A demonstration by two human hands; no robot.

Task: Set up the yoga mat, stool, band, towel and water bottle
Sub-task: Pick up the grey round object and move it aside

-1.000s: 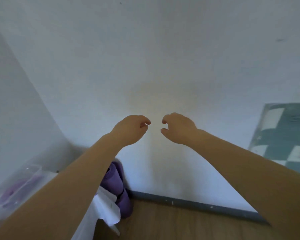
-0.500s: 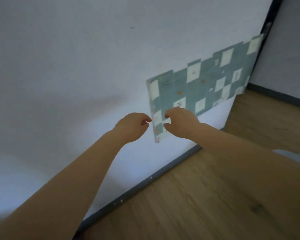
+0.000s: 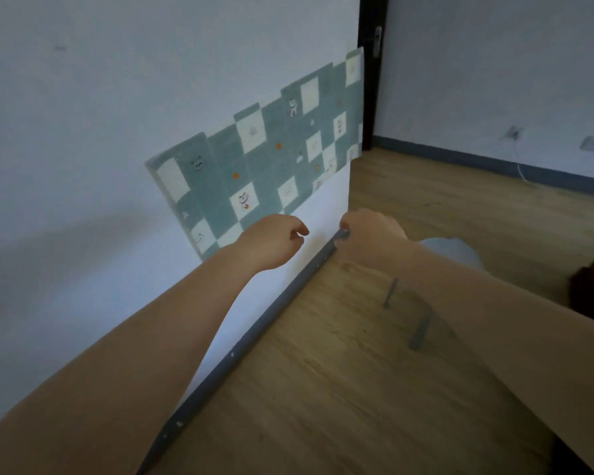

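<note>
The floor (image 3: 374, 389) is showing as wood-grain planks, smooth with a faint sheen; the wall (image 3: 100, 114) is looking like matt painted plaster — flat and even; the skirting (image 3: 240, 347) is reading as grey, smooth and matt. The checked panel (image 3: 261, 159) on the wall is appearing soft and fuzzy, cloth-like — though whether it is fabric or printed sheet cannot be told; the door handle (image 3: 377, 41) is glinting like metal.
</note>
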